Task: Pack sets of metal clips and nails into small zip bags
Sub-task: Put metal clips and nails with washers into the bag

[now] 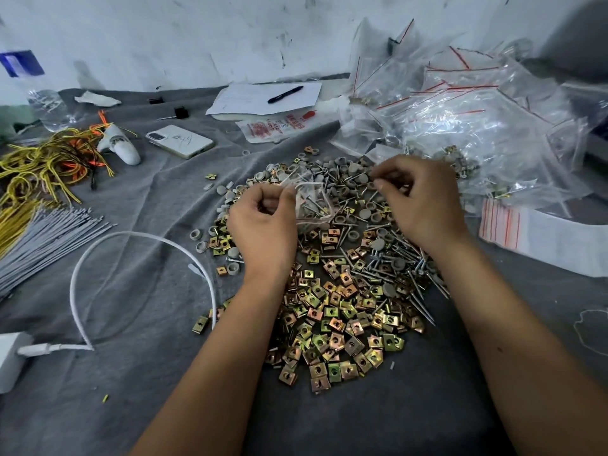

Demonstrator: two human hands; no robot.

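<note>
From the head camera, grey cloth lies bare along the near edge of the table (138, 383), beside both forearms. A white cable (108, 245) loops to the left of the pile. The left hand (263, 222) has its fingers curled, pinching a small zip bag (311, 205) with nails inside. The right hand (419, 199) hovers over the nails (391, 261), fingertips pinched; what it holds is too small to tell. Metal clips (332, 327) spread toward the near edge. Filled bags (460, 116) heap at far right.
</note>
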